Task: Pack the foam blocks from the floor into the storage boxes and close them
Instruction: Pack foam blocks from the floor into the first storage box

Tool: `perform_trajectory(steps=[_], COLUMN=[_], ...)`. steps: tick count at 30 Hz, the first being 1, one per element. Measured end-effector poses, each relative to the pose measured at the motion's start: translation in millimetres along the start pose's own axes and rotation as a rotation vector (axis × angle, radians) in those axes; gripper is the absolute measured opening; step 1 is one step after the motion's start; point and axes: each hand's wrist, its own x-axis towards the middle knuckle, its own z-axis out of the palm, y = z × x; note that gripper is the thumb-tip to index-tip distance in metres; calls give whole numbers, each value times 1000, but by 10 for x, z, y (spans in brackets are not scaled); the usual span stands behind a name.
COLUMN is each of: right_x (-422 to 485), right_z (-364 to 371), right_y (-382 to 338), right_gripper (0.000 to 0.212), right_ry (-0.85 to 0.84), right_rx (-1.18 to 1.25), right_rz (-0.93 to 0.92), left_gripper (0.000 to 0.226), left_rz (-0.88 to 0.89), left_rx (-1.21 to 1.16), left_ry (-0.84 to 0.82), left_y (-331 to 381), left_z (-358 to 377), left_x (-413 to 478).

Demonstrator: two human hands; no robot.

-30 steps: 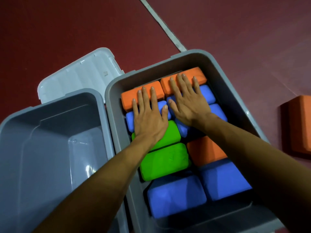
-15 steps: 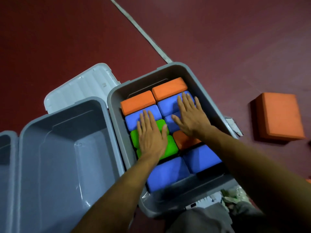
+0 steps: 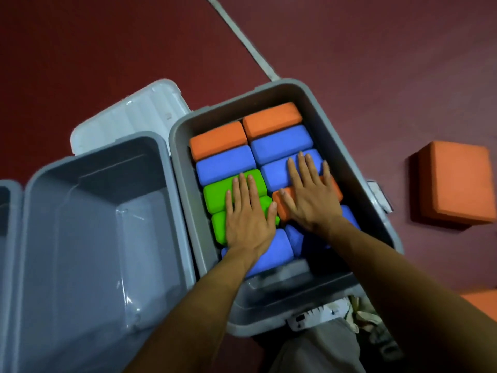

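Dark red floor point(image 3: 80, 49) w/ a pale line point(image 3: 242, 41) running diagonally across it. Grey storage box point(image 3: 349, 146) sits at centre, lid off, packed w/ foam blocks in two columns. Far end: two orange blocks point(image 3: 271, 117), then blue blocks point(image 3: 282, 142) next to them.

L hand point(image 3: 248, 214) lies flat, fingers straight, palm down on the green blocks point(image 3: 217, 195) in the left column; nothing gripped. R hand point(image 3: 309, 197) likewise flat and spread, palm on an orange block point(image 3: 282, 208), fingertips over a blue block point(image 3: 277, 173) in the right column. Near-end blue block point(image 3: 269, 254) is partly under the L wrist.

Second grey box point(image 3: 94, 238), open-topped, touches the packed box's left side. White lid point(image 3: 129, 117) lies on the floor behind both. Loose orange block point(image 3: 454, 184) on the floor, well apart to the right.
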Motion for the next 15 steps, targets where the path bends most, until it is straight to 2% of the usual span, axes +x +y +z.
perform_trajectory(steps=[5, 8, 10, 15], right_x=[31, -1, -6, 55], right_z=[-225, -509, -731, -1426], right_y=[-26, -132, -242, -748], right_gripper=[86, 90, 85, 86], right_ry=[-132, -161, -172, -240], right_rx=[-26, -113, -174, -230], right_rz=[8, -41, -93, -93], left_gripper=[83, 91, 93, 80], left_rz=[28, 29, 33, -35], left_rx=[-72, -57, -37, -59], left_ry=[-205, -120, -77, -84], left_y=[-69, -223, -396, -981], left_z=[-324, -685, -926, -1524], left_x=[56, -22, -103, -367])
